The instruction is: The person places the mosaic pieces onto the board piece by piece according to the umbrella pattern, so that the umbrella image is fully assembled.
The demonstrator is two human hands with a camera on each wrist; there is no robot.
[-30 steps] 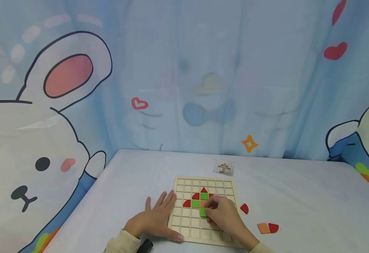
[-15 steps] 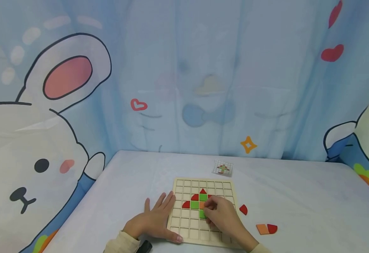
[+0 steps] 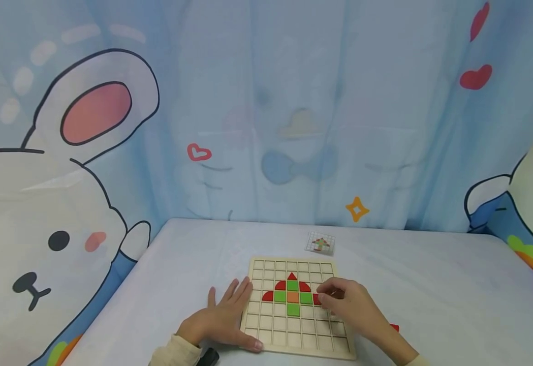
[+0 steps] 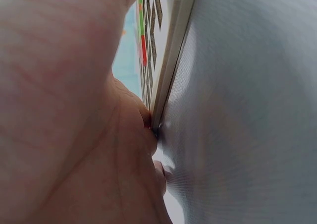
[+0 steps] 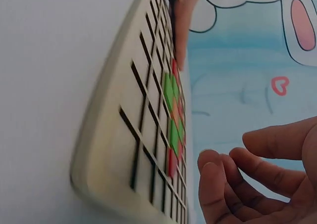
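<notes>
A wooden grid board (image 3: 275,338) lies on the table. Set in its cells are green squares (image 3: 293,310), an orange square (image 3: 292,297), a red triangle (image 3: 292,277) and several red rounded pieces (image 3: 280,285). My left hand (image 3: 222,317) rests spread against the board's left edge, its thumb on the lower left corner. Over the right part of the grid is my right hand (image 3: 350,307), fingertips right at the red piece (image 3: 316,299) that ends the row. In the right wrist view its fingers are loosely curved, with nothing visible between them.
Behind the board lies a small card (image 3: 320,243) with a gridded picture. A red piece (image 3: 395,328) shows beyond my right forearm. Something black (image 3: 209,357) sits by my left wrist. A printed curtain (image 3: 293,127) hangs behind the white table (image 3: 202,254).
My right hand has shifted right, uncovering a green square and red pieces on the board's right side. It now covers where a loose red piece lay. My left hand stays put.
</notes>
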